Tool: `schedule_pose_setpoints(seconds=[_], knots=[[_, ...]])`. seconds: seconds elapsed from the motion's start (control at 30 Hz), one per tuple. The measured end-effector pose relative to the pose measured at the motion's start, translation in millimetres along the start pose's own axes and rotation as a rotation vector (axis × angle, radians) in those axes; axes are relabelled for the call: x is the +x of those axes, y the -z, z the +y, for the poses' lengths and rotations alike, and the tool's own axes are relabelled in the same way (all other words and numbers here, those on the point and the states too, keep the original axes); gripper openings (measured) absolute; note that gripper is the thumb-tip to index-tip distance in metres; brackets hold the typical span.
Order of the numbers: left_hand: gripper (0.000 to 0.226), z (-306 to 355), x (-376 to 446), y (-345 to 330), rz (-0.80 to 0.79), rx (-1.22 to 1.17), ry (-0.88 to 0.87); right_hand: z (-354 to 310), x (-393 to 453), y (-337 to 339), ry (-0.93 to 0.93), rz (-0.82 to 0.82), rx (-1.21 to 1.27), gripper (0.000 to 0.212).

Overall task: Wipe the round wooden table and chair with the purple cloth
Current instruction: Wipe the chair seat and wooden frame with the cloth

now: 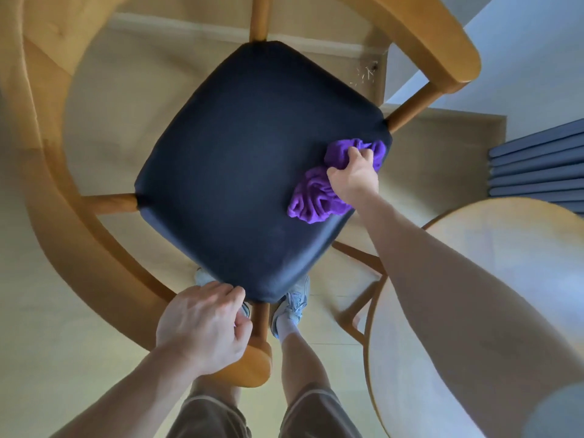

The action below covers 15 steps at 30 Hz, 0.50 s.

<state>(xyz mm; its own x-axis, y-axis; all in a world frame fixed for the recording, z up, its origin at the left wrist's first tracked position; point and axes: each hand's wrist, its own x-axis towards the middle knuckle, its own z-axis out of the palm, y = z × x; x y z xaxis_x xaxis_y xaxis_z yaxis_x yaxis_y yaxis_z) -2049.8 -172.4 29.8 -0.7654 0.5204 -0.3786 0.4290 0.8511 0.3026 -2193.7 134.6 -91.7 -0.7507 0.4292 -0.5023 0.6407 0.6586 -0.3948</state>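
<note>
The purple cloth (319,192), a soft, deeply wrinkled bunch, is pressed onto the right-hand side of the dark seat (249,172) by the right hand (354,175), whose fingers are curled into its folds. The seat is smooth, matte and square with rounded corners, set in the chair (57,197) with its curved, glossy honey-coloured wooden arms. The near armrest end is gripped by the left hand (202,324), fingers bent over it. The pale round table (458,279) stands just beside, to the right. Bunched so tightly, the cloth could be judged to leave streaks of seat unwiped, or be swept off the nearby edge.
</note>
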Motion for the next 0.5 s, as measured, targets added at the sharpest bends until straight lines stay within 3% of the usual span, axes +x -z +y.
schedule_pose_setpoints(seconds=[0.13,0.23,0.3,0.33,0.43,0.5], knots=[[0.021,1,1,1,0.03,-0.005,0.0,6,-52,-38,0.038,-0.202,-0.165,0.04],[0.02,2,0,4,0.036,-0.009,0.007,18,-109,-58,0.222,-0.502,-0.318,0.054],[0.019,3,-2,4,0.041,-0.023,0.002,27,-123,-57,0.251,-0.651,-0.326,0.058],[0.019,3,-2,3,0.047,-0.023,-0.004,30,-123,-50,0.241,-0.606,-0.27,0.059],[0.019,2,-2,2,0.049,-0.017,-0.014,33,-97,-25,0.114,-0.132,0.085,0.046],[0.019,2,-2,2,0.058,-0.013,-0.019,32,-73,-12,-0.025,0.067,0.282,0.035]])
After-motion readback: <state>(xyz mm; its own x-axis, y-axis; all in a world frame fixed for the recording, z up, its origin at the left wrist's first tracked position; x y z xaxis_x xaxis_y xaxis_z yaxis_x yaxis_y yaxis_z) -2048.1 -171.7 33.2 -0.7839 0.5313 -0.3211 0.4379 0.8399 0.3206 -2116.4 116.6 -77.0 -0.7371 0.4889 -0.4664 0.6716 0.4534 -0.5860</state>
